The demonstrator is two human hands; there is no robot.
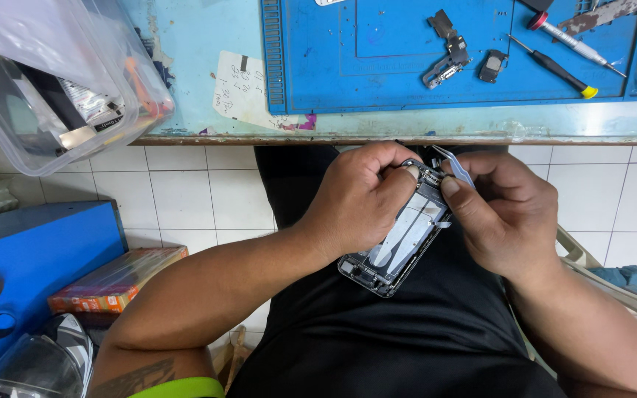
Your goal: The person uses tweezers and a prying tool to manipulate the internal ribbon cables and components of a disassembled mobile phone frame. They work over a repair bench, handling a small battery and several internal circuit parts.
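Note:
Over my lap, below the bench edge, my left hand [359, 199] grips an opened phone housing [399, 243], its silver inner plates facing up. Its fingers wrap the upper end of the housing. My right hand [506, 214] pinches metal tweezers [455, 168], whose tips touch the top end of the housing near my left thumb. The lower end of the housing rests against my black clothing.
A blue work mat [377, 66] on the bench holds small phone parts [447, 51] and two screwdrivers [558, 66]. A paper note [241, 88] lies beside it. A clear plastic box [46, 81] overhangs at left. A blue case [31, 250] and a flat package [116, 280] sit on the tiled floor.

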